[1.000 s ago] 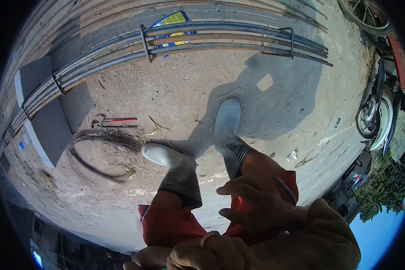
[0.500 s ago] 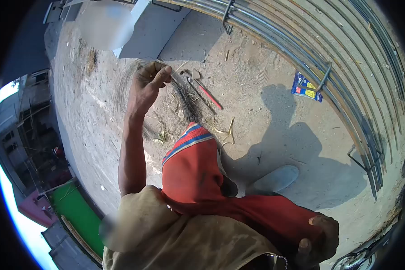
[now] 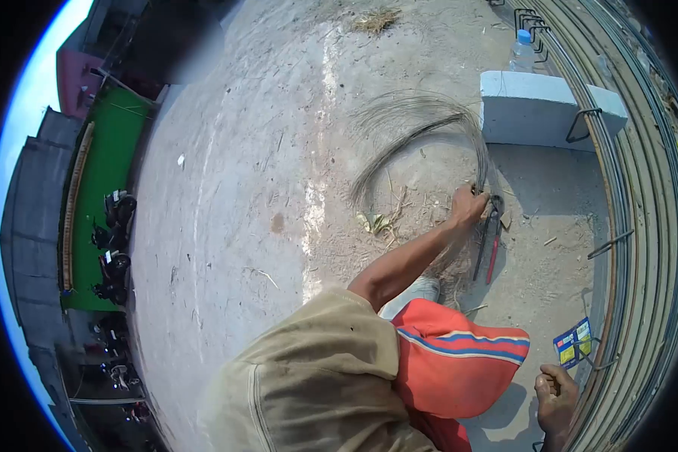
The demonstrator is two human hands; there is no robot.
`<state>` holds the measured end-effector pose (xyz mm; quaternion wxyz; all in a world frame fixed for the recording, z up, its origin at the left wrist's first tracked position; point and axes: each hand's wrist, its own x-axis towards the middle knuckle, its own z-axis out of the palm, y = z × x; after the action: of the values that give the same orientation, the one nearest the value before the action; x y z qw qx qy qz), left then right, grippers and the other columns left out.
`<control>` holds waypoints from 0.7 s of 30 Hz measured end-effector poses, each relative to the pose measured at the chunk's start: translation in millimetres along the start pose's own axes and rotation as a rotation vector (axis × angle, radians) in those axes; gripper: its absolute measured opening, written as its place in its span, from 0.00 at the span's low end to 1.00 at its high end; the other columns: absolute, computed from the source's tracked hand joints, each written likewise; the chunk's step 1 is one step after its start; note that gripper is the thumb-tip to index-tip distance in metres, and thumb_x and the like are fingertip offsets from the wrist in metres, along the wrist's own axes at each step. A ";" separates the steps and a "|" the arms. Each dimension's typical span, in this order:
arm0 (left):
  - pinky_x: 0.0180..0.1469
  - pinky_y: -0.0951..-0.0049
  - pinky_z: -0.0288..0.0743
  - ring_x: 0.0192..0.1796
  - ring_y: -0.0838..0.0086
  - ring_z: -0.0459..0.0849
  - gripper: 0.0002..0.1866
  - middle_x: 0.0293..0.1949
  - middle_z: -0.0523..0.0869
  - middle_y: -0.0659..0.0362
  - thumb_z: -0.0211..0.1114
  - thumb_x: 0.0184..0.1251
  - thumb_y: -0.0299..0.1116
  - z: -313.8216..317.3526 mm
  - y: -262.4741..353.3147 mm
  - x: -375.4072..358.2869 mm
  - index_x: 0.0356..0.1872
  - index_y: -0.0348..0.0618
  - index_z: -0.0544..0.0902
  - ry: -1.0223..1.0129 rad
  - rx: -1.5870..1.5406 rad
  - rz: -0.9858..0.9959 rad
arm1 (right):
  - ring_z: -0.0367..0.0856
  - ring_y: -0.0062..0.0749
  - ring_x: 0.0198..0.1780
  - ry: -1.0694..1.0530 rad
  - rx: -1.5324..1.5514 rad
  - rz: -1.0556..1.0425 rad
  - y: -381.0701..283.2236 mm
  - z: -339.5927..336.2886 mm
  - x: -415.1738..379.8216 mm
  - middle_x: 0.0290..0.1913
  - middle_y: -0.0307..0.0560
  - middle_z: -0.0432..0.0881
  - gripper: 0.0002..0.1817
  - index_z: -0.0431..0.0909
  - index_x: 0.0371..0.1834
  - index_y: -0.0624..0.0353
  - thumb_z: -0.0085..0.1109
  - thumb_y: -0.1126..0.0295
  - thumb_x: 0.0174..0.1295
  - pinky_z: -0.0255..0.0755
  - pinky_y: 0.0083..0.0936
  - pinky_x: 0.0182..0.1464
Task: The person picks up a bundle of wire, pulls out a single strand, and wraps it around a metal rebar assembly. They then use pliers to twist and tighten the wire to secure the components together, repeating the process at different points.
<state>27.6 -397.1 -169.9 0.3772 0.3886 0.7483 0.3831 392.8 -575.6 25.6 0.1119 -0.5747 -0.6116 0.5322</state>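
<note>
My left hand (image 3: 471, 205) is stretched forward and low over the ground, its fingers closed on a bundle of thin tie wire (image 3: 429, 129). The wire curves away from the hand in a wide arc to the left, its loose ends fanned out. Just beside that hand lie pincers (image 3: 493, 239) with one red handle and one dark handle. At the lower right, my right hand (image 3: 557, 401) is held up near the steel bars, fingers curled toward the thumb. Whatever it may hold is too small to make out.
Long steel bars (image 3: 618, 226) with bent stirrups run along the right side. A pale block (image 3: 527, 105) supports them, with a plastic bottle (image 3: 521, 54) behind it. A blue and yellow packet (image 3: 572, 343) lies by the bars. Motorbikes (image 3: 114, 248) stand far left.
My view has turned to the left. My left hand has gone from a raised pinch down to the wire bundle by the pincers. My right hand has lifted off my red-clothed leg.
</note>
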 end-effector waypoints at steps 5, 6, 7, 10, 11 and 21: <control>0.38 0.67 0.74 0.35 0.68 0.82 0.18 0.30 0.82 0.52 0.64 0.58 0.39 15.1 14.3 -51.1 0.42 0.34 0.77 0.022 -0.456 0.060 | 0.77 0.24 0.33 0.173 0.122 -0.268 -23.6 111.8 172.6 0.42 0.47 0.80 0.21 0.71 0.57 0.63 0.59 0.70 0.61 0.72 0.21 0.36; 0.35 0.69 0.74 0.32 0.71 0.81 0.17 0.28 0.81 0.54 0.65 0.59 0.39 20.8 10.4 -45.6 0.41 0.35 0.77 0.001 -0.586 0.096 | 0.76 0.24 0.33 0.169 0.106 -0.258 -19.8 133.0 193.9 0.40 0.47 0.81 0.20 0.72 0.56 0.64 0.59 0.69 0.61 0.72 0.20 0.37; 0.32 0.72 0.73 0.29 0.73 0.80 0.17 0.27 0.80 0.56 0.65 0.60 0.40 12.9 26.2 -44.6 0.42 0.36 0.77 -0.039 -0.623 0.061 | 0.76 0.23 0.33 0.165 0.094 -0.249 -39.3 151.1 202.3 0.38 0.46 0.81 0.19 0.74 0.54 0.65 0.59 0.68 0.62 0.71 0.20 0.38; 0.24 0.78 0.69 0.23 0.79 0.77 0.19 0.25 0.79 0.58 0.64 0.63 0.44 -11.1 59.2 -51.7 0.44 0.38 0.76 -0.133 -0.650 -0.003 | 0.75 0.23 0.32 0.366 0.072 -0.477 -87.7 165.6 182.0 0.32 0.45 0.81 0.14 0.78 0.45 0.66 0.59 0.68 0.62 0.70 0.22 0.35; 0.22 0.79 0.68 0.21 0.80 0.76 0.21 0.24 0.79 0.58 0.63 0.64 0.46 -12.5 59.6 -47.5 0.45 0.38 0.75 -0.151 -0.621 0.019 | 0.75 0.23 0.31 0.430 0.076 -0.494 -86.5 169.0 181.5 0.30 0.45 0.81 0.12 0.79 0.41 0.67 0.59 0.68 0.62 0.70 0.23 0.34; 0.46 0.60 0.72 0.40 0.53 0.80 0.24 0.36 0.81 0.43 0.49 0.72 0.50 -49.7 79.4 -80.6 0.53 0.37 0.71 -0.170 -0.195 0.259 | 0.78 0.27 0.32 0.586 0.424 -0.275 -33.8 158.5 189.9 0.38 0.45 0.81 0.23 0.75 0.54 0.67 0.50 0.56 0.68 0.71 0.23 0.32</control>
<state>41.3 -449.2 -58.7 0.4224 0.4742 0.6167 0.4651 194.7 -494.6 -102.9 0.4686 -0.5792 -0.5013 0.4400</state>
